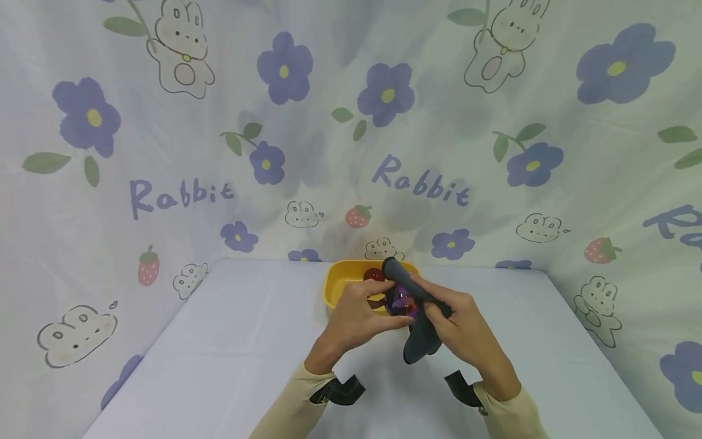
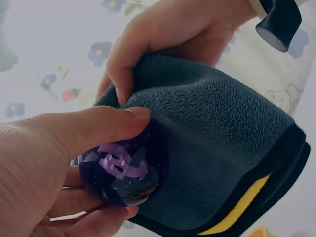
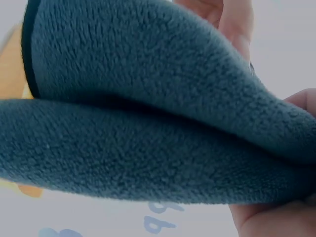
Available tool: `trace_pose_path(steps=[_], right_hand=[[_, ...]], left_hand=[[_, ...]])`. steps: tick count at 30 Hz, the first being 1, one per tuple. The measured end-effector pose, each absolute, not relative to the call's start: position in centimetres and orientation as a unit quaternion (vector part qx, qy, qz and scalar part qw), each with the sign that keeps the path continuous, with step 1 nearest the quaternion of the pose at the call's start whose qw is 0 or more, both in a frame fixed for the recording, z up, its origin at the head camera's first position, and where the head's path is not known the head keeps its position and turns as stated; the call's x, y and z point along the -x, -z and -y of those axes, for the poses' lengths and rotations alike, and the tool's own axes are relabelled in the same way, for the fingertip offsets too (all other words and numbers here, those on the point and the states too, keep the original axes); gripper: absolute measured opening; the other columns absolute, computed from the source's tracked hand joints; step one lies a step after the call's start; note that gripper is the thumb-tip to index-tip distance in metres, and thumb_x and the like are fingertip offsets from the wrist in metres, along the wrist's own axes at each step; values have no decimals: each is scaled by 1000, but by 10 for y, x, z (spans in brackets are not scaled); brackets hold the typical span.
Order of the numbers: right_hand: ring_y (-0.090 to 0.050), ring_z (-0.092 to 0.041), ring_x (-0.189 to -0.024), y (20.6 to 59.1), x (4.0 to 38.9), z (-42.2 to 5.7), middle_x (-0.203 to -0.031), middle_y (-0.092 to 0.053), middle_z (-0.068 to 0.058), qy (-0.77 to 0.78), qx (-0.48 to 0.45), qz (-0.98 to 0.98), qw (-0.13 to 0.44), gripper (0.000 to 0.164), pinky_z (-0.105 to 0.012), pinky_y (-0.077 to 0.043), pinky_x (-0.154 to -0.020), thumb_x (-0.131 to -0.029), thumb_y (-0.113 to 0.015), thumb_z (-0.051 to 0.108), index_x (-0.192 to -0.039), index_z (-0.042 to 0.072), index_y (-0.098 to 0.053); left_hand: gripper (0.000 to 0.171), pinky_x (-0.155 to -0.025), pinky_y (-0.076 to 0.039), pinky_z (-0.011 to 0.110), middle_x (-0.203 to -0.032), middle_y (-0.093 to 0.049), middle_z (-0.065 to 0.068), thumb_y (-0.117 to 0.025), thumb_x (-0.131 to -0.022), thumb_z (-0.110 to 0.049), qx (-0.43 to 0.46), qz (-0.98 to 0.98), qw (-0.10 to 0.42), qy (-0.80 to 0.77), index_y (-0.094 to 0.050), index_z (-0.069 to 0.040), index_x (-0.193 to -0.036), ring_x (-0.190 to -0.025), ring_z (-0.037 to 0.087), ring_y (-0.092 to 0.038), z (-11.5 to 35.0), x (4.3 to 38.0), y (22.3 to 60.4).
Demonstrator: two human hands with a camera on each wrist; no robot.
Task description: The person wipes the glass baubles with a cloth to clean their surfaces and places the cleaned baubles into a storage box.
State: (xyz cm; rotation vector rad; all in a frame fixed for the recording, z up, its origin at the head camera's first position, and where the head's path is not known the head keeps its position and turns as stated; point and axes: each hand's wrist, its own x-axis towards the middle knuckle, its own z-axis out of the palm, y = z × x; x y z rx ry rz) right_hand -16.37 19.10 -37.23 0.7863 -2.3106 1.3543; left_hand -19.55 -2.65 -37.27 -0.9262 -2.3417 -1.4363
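Observation:
My left hand (image 1: 353, 315) holds a clear purple ball (image 2: 118, 170) with a lighter purple pattern inside, thumb on top and fingers beneath. A dark grey-blue fleecy cloth (image 2: 207, 113), folded over and edged in black with a yellow strip, is gripped by my right hand (image 1: 462, 323). In the left wrist view the cloth lies right against the far side of the ball. Cloth fills most of the right wrist view and hides the ball there.
Just beyond the hands stands a yellow tray (image 1: 331, 291) with a shiny red ball (image 1: 374, 274) in it. Both are on a white-covered table (image 1: 258, 329). A patterned curtain (image 1: 323, 152) hangs behind the table and along its sides.

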Motion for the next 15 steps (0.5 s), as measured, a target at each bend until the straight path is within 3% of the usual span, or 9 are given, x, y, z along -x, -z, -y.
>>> trace_pose_path(steps=[7, 15], right_hand=[[-73, -7, -105, 376, 172, -200, -139, -65, -24, -518, -253, 809, 115, 43, -22, -62, -83, -103, -51, 0, -145, 4, -59], [-72, -1, -103, 379, 175, -200, -141, -61, -29, -557, -230, 793, 88, 43, -24, -63, -81, -103, -51, 0, -146, -3, -54]], left_hand=[[59, -80, -65, 30, -110, -78, 9, -94, -76, -26, 327, 790, 119, 505, -74, -4, -126, -98, 22, -77, 27, 193, 371], [56, -82, -65, 28, -112, -75, 8, -92, -78, -21, 321, 766, 123, 543, -72, -8, -129, -95, 18, -74, 33, 198, 372]])
